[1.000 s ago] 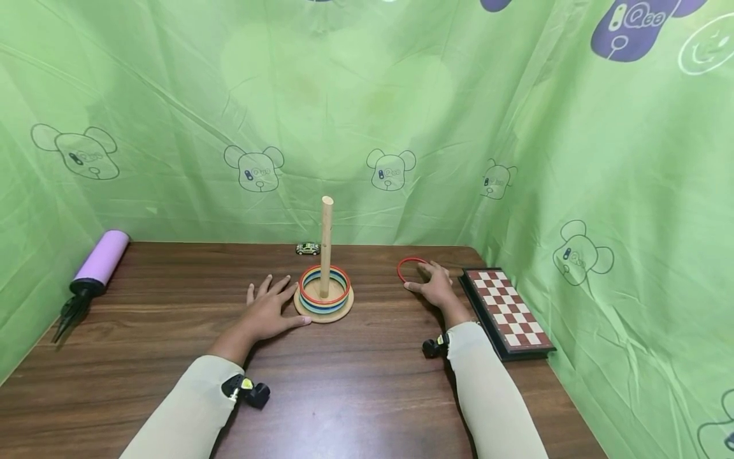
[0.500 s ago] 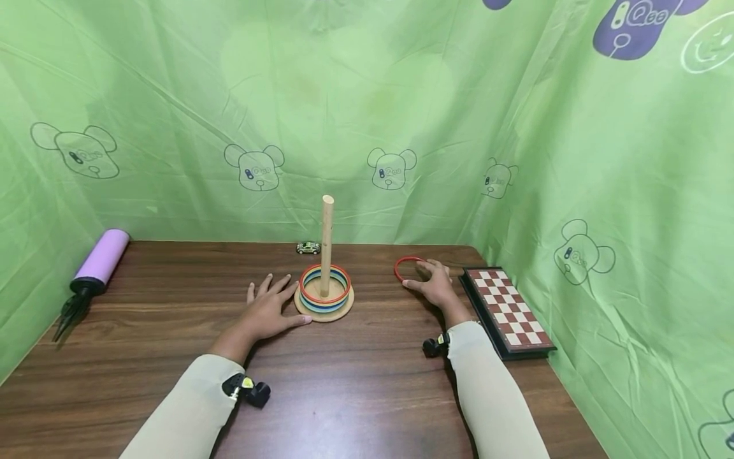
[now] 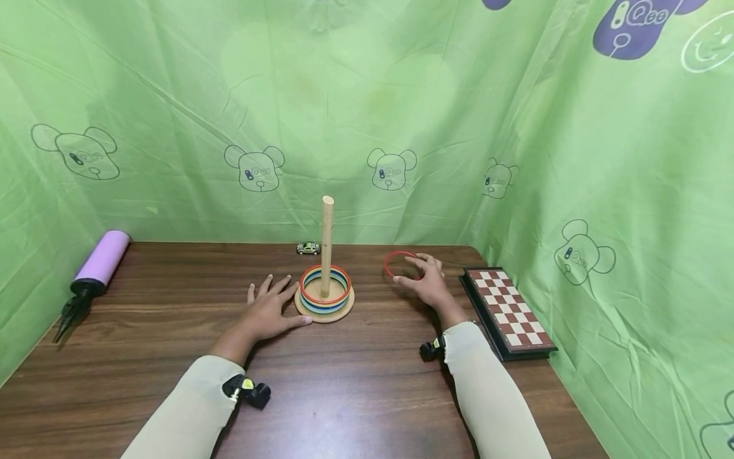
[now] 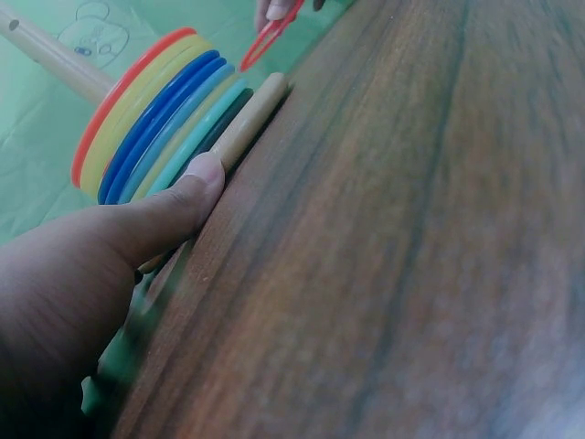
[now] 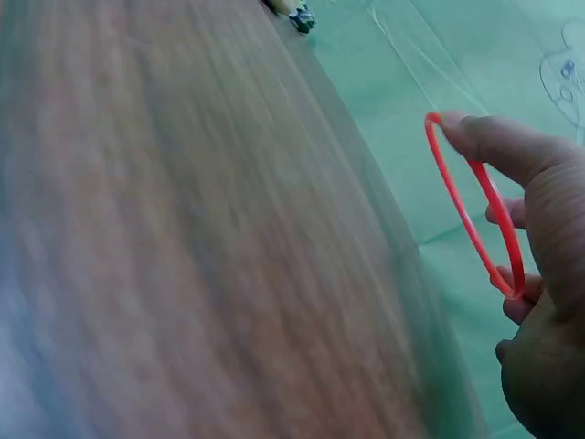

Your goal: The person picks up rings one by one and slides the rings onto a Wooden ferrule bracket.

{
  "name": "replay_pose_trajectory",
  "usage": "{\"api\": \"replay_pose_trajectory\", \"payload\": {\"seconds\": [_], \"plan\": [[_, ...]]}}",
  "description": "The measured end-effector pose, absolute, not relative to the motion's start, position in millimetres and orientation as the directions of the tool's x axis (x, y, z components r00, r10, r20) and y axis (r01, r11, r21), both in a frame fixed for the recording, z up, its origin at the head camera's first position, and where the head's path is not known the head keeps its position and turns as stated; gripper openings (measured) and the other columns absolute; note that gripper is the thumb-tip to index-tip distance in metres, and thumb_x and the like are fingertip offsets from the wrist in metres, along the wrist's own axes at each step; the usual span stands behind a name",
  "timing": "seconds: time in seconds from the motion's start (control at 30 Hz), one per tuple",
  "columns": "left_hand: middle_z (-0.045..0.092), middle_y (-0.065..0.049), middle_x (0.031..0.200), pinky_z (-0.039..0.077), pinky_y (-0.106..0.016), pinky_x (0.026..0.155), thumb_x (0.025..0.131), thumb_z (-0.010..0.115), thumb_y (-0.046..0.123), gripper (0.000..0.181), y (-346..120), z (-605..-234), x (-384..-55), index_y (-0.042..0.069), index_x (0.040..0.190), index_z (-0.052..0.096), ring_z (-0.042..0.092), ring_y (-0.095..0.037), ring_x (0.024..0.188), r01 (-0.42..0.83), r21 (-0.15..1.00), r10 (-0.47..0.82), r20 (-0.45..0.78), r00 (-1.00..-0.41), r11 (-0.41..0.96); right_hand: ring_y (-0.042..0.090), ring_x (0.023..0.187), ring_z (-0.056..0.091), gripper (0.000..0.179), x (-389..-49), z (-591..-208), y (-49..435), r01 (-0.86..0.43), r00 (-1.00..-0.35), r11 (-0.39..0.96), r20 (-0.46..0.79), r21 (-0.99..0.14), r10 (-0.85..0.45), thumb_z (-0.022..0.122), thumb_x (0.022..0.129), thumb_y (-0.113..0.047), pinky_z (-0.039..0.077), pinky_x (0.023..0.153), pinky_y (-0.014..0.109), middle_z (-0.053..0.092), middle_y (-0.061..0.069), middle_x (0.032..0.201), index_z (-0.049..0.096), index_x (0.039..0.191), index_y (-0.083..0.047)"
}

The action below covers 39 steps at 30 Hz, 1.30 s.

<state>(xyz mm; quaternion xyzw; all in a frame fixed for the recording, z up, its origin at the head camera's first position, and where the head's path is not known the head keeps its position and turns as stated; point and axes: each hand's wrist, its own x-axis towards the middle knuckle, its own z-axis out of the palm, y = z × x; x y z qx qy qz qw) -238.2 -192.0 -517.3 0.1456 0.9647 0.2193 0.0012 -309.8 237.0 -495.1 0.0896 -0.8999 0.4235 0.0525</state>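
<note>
A wooden ring-toss stand, its upright peg (image 3: 327, 236) rising from a round base (image 3: 345, 312), stands near the middle of the table. Around the peg's foot lies a stack of coloured rings (image 4: 137, 128), red on top, with yellow, blue and green ones below. My left hand (image 3: 266, 315) rests at the stand's left side with fingers spread, the thumb (image 4: 187, 197) against the base's edge. Farther right, my right hand (image 3: 430, 284) holds a loose red ring (image 5: 499, 208) between thumb and fingers. The ring is tilted, and its far part is covered by the hand.
A small toy car (image 3: 308, 248) sits behind the stand. At the right edge lies a chessboard (image 3: 507, 309), close to the right forearm. A purple pump (image 3: 103, 258) with a black end lies far left. Green curtain (image 3: 367, 115) hangs behind and on both sides.
My right hand has moved a little to the left, carrying the red ring with it toward the stand. The left hand and the stand have stayed where they were.
</note>
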Motion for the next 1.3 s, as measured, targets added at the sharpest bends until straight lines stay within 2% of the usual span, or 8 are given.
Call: {"api": "replay_pose_trajectory", "payload": {"seconds": [0.2, 0.63, 0.97, 1.1, 1.3], "plan": [[0.035, -0.018, 0.178, 0.002, -0.086, 0.126, 0.087, 0.072, 0.082, 0.107, -192.1, -517.1, -237.5, 0.015, 0.167, 0.048, 0.015, -0.057, 0.166, 0.282, 0.422, 0.279, 0.071, -0.958, 0.862, 0.039, 0.159, 0.021, 0.072, -306.7, -486.7, 223.9, -0.273, -0.961, 0.613, 0.238, -0.741, -0.140, 0.091, 0.091, -0.044, 0.015, 0.126, 0.073, 0.041, 0.015, 0.168, 0.067, 0.152, -0.015], [0.037, -0.019, 0.177, 0.004, -0.087, 0.125, 0.087, 0.074, 0.080, 0.106, -192.6, -515.8, -235.8, 0.015, 0.166, 0.050, 0.016, -0.057, 0.166, 0.288, 0.427, 0.277, 0.090, -0.957, 0.857, 0.033, 0.152, 0.030, 0.062, -291.6, -450.8, 189.2, -0.359, -0.932, 0.547, 0.325, -0.757, -0.163, 0.094, 0.087, -0.040, 0.030, 0.118, 0.066, 0.049, 0.010, 0.162, 0.074, 0.144, -0.025], [0.036, -0.019, 0.177, 0.003, -0.087, 0.125, 0.086, 0.074, 0.081, 0.106, -191.2, -516.2, -234.5, 0.015, 0.166, 0.049, 0.016, -0.057, 0.166, 0.278, 0.425, 0.273, 0.074, -0.959, 0.861, 0.035, 0.153, 0.029, 0.060, -278.4, -422.0, 171.9, -0.414, -0.910, 0.522, 0.364, -0.746, -0.200, 0.095, 0.086, -0.038, 0.025, 0.121, 0.071, 0.049, 0.012, 0.162, 0.076, 0.140, -0.020], [0.034, -0.018, 0.179, 0.002, -0.086, 0.126, 0.087, 0.071, 0.084, 0.108, -188.5, -517.7, -236.3, 0.016, 0.167, 0.047, 0.013, -0.056, 0.167, 0.288, 0.429, 0.287, 0.067, -0.955, 0.856, 0.034, 0.153, 0.030, 0.058, -275.6, -405.8, 168.5, -0.421, -0.905, 0.535, 0.381, -0.732, -0.190, 0.095, 0.086, -0.036, 0.028, 0.120, 0.071, 0.051, 0.012, 0.160, 0.077, 0.138, -0.021], [0.036, -0.019, 0.177, 0.003, -0.086, 0.126, 0.086, 0.074, 0.080, 0.107, -190.6, -517.2, -237.3, 0.014, 0.166, 0.049, 0.015, -0.057, 0.166, 0.285, 0.427, 0.277, 0.083, -0.957, 0.858, 0.034, 0.151, 0.032, 0.059, -276.4, -381.3, 160.0, -0.464, -0.883, 0.576, 0.402, -0.673, -0.242, 0.094, 0.086, -0.042, 0.025, 0.119, 0.067, 0.051, 0.011, 0.159, 0.077, 0.139, -0.022]]}}
